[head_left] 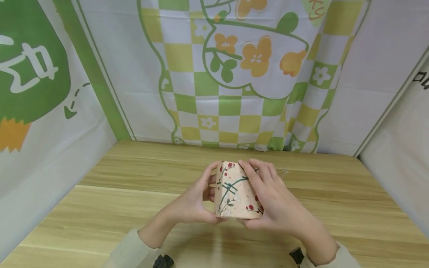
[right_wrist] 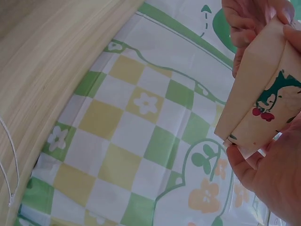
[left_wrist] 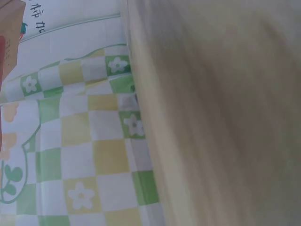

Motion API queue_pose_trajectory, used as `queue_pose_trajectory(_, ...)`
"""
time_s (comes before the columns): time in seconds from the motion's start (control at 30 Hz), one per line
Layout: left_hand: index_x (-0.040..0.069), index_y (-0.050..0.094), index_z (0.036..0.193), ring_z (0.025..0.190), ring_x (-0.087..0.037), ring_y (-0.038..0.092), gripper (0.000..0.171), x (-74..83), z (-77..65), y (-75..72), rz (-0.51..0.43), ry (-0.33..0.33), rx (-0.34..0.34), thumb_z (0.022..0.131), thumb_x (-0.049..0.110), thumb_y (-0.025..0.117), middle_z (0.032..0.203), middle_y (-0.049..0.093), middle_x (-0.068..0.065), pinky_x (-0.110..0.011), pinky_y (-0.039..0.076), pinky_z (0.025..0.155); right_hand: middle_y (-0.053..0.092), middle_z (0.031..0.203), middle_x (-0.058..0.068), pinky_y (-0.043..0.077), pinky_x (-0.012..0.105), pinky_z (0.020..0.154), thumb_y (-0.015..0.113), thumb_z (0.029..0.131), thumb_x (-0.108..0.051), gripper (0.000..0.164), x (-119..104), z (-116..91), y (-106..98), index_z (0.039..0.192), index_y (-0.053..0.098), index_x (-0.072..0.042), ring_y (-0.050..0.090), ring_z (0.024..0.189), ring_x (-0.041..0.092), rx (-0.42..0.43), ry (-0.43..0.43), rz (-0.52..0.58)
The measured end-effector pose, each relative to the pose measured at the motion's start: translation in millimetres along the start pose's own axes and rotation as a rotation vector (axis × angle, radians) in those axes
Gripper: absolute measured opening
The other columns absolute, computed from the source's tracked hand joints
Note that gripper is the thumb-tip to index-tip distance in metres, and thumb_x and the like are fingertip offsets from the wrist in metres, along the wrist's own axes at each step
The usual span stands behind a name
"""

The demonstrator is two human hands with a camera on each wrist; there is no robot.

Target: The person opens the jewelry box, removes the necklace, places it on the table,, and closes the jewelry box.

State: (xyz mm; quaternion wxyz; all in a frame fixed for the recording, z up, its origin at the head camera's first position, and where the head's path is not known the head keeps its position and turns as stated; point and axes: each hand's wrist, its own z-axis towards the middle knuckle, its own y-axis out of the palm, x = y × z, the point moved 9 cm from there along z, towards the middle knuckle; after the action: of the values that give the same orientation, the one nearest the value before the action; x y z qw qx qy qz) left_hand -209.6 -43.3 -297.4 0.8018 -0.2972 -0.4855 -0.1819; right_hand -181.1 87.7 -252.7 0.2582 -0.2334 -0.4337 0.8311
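A cream paper box printed with red blossoms, green branches and leaves is held up above the wooden table in the head view. It looks wider at the bottom than at the top. My left hand grips its left side, thumb along the lower edge. On the right side, my right hand holds it, fingers over the top and side, thumb below. In the right wrist view, the box shows a plain slanted panel and a printed one, between both hands. Only an edge of the box enters the left wrist view.
A thin white string lies on the wooden table, its end showing beyond the right hand. White, green and yellow patterned cloth hangs behind the table, with cloth walls at both sides. Black wrist devices show near both sleeves.
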Motion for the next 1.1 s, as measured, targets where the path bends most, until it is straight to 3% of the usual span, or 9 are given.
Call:
queue_pose_trajectory(0.23, 0.019, 0.021, 0.150, 0.089, -0.014, 0.066, 0.108, 9.7, -1.4, -4.7, 0.133, 0.022, 0.016, 0.065, 0.003, 0.086, 0.115, 0.068, -0.011, -0.032, 0.059, 0.076, 0.036, 0.144, 0.010, 0.044, 0.046, 0.100, 0.091, 0.053, -0.036, 0.121, -0.3, 1.4, 2.0, 0.153, 0.028, -0.011, 0.033, 0.128, 0.021, 0.014, 0.022, 0.136)
queue_pose_trajectory(0.53, 0.013, 0.020, 0.150, 0.086, -0.012, 0.068, 0.113, 11.5, -3.0, -6.6, 0.101, 0.034, 0.013, 0.062, 0.002, 0.090, 0.114, 0.067, -0.016, -0.032, 0.059, 0.073, 0.032, 0.147, 0.005, 0.046, 0.046, 0.096, 0.093, 0.053, -0.027, 0.121, -0.9, 1.6, 6.9, 0.154, 0.027, -0.021, 0.032, 0.129, 0.017, 0.007, 0.073, 0.314)
queue_pose_trajectory(0.77, 0.012, 0.016, 0.152, 0.084, -0.011, 0.069, 0.121, 16.3, -3.6, -3.5, 0.132, 0.021, 0.013, 0.060, 0.014, 0.094, 0.111, 0.068, -0.016, -0.033, 0.060, 0.076, 0.031, 0.144, 0.009, 0.048, 0.046, 0.094, 0.091, 0.053, -0.029, 0.120, -8.1, 0.5, 4.2, 0.154, 0.026, -0.021, 0.032, 0.127, 0.017, 0.027, 0.099, 0.253)
queue_pose_trajectory(0.83, 0.014, 0.011, 0.155, 0.088, -0.013, 0.070, 0.123, 16.0, -3.7, -0.2, 0.094, -0.010, -0.013, 0.065, 0.028, 0.093, 0.117, 0.065, -0.018, -0.033, 0.059, 0.079, 0.032, 0.143, 0.010, 0.047, 0.046, 0.094, 0.090, 0.051, -0.029, 0.120, -7.8, 0.0, 1.4, 0.154, 0.028, -0.020, 0.031, 0.127, 0.019, 0.041, 0.114, 0.206)
queue_pose_trajectory(0.93, 0.019, 0.007, 0.157, 0.094, -0.018, 0.070, 0.112, 12.2, -4.1, 6.0, -0.010, -0.100, -0.050, 0.078, 0.040, 0.084, 0.123, 0.060, -0.016, -0.034, 0.059, 0.080, 0.033, 0.142, 0.011, 0.046, 0.045, 0.093, 0.091, 0.051, -0.030, 0.119, -5.7, 0.3, -1.6, 0.152, 0.031, -0.018, 0.031, 0.126, 0.023, 0.068, 0.135, 0.128)
queue_pose_trajectory(1.03, 0.020, 0.011, 0.156, 0.091, -0.020, 0.068, 0.091, 6.9, -5.2, 10.8, -0.108, -0.196, -0.068, 0.090, 0.032, 0.073, 0.119, 0.061, -0.014, -0.032, 0.058, 0.075, 0.033, 0.142, 0.012, 0.044, 0.046, 0.096, 0.093, 0.055, -0.036, 0.118, -2.4, 1.2, -0.9, 0.153, 0.029, -0.016, 0.029, 0.128, 0.026, 0.079, 0.138, 0.078)
queue_pose_trajectory(1.1, 0.016, 0.014, 0.155, 0.089, -0.020, 0.067, 0.083, 3.3, -4.7, 10.8, -0.133, -0.242, -0.054, 0.093, 0.025, 0.070, 0.115, 0.063, -0.014, -0.031, 0.057, 0.074, 0.029, 0.146, 0.014, 0.044, 0.051, 0.099, 0.093, 0.059, -0.042, 0.122, 2.6, 0.2, 0.3, 0.156, 0.024, -0.017, 0.027, 0.132, 0.030, 0.065, 0.147, 0.102)
